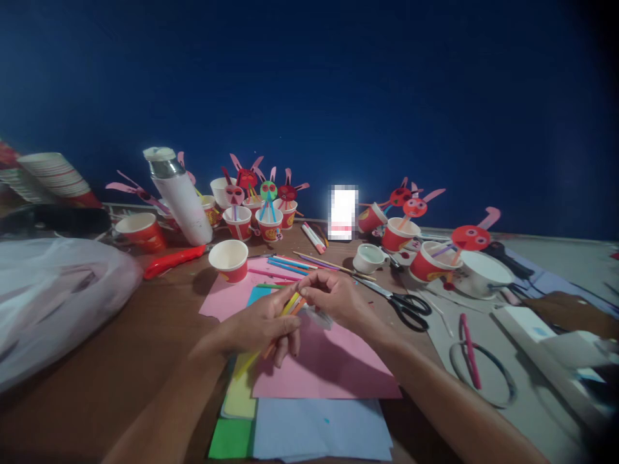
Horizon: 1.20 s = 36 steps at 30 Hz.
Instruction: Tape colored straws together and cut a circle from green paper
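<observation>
Yellow and orange sticks (291,303) are held in my left hand (271,325), its fingers wrapped round them above the pink paper (329,367). The fingertips of my right hand (329,293) pinch the upper ends of the same sticks. Under my right hand lies a small clear piece, too blurred to make out. Blue and pink sticks (287,265) rest on the paper beyond my hands. Black-handled scissors (409,307) lie open to the right. An unadorned red and white paper cup (229,261) stands just beyond my left hand.
Cups with paper rabbit heads (268,222) stand at the back, others (428,261) at the right. A white bottle (181,200) and plastic bag (62,303) are at left. A lit phone (342,212) stands behind a small cup (370,258). Blue sheets (322,432) lie nearest me.
</observation>
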Available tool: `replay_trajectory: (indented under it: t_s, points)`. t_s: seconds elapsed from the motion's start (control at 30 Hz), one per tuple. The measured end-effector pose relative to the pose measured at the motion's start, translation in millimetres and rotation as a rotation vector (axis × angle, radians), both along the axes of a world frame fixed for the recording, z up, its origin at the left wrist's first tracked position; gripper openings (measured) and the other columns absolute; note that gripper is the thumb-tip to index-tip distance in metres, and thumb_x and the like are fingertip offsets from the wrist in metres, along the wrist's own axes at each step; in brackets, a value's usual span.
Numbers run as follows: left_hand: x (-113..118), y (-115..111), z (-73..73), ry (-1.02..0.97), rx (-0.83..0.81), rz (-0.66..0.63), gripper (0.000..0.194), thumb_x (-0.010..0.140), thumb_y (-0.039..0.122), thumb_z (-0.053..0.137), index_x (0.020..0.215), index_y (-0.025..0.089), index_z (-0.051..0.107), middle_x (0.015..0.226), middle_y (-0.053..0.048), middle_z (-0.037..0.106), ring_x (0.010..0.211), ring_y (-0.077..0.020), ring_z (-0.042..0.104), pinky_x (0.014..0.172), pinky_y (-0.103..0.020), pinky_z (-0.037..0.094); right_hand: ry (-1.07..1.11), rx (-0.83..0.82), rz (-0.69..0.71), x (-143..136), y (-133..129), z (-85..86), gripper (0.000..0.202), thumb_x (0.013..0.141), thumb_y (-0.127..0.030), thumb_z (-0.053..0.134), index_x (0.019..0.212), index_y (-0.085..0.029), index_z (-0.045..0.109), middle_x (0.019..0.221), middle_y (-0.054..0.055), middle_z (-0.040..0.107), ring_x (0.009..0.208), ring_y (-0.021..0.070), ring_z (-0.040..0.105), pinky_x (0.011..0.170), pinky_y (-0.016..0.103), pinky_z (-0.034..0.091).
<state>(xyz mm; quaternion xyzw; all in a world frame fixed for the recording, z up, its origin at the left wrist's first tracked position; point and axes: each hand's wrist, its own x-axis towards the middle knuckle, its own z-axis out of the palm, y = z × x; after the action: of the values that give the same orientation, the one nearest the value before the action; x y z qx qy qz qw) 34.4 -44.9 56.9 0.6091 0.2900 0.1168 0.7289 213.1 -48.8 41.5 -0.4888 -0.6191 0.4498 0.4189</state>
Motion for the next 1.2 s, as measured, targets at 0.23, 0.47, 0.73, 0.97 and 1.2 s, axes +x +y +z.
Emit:
replay_trajectory:
  t_s: [0.23,0.47,0.73,0.97,1.2]
  points:
    - [-0.1,-0.5,-2.6,-0.014,-0.019,0.013,0.073,0.087,0.027,0.047,0.143,0.025,0.000,0.063,0.000,0.063,0.038,-0.0087,0.054,0.036,-0.014,0.035,0.101,-0.093,0.020,-6.1,-3.8,-3.0,0.008,0.072,-0.022,0.058,0.076,-0.017,0.061,0.061,-0.004,0.056,0.050,0.0074,0.046,0.047,0.019,0.036]
    - [-1.9,1.5,-3.7,-0.059,-0.046,-0.001,0.070,0.086,0.028,0.049,0.142,0.026,0.007,0.062,0.000,0.063,0.037,-0.0092,0.054,0.035,-0.014,0.034,0.175,-0.153,0.079,-7.0,-5.1,-0.2,0.011,0.073,-0.026,0.061,0.076,-0.015,0.059,0.064,-0.002,0.056,0.053,0.0074,0.046,0.050,0.020,0.036]
    - [-2.6,3.5,-6.9,-0.099,-0.053,-0.007,0.071,0.086,0.030,0.050,0.142,0.023,0.007,0.063,-0.002,0.064,0.038,-0.0096,0.055,0.034,-0.013,0.034,0.230,-0.150,0.104,-6.4,-5.7,-1.5,0.013,0.074,-0.027,0.061,0.079,-0.015,0.060,0.067,-0.002,0.057,0.055,0.0072,0.046,0.052,0.020,0.037]
    - [-2.9,2.8,-3.6,-0.081,-0.027,-0.020,0.069,0.087,0.025,0.048,0.143,0.023,0.008,0.063,-0.001,0.064,0.036,-0.0083,0.053,0.033,-0.013,0.033,0.272,-0.192,0.131,-5.0,-5.8,0.7,0.015,0.072,-0.027,0.065,0.081,-0.015,0.066,0.072,-0.001,0.062,0.061,0.0088,0.051,0.059,0.022,0.041]
    - [-1.6,0.7,-0.6,-0.076,-0.019,-0.007,0.064,0.086,0.022,0.046,0.142,0.022,0.014,0.062,-0.001,0.063,0.034,-0.0070,0.050,0.033,-0.012,0.032,0.327,-0.218,0.223,-1.2,-3.5,-2.3,0.016,0.073,-0.026,0.065,0.085,-0.016,0.069,0.075,0.001,0.064,0.065,0.0105,0.055,0.064,0.024,0.042]
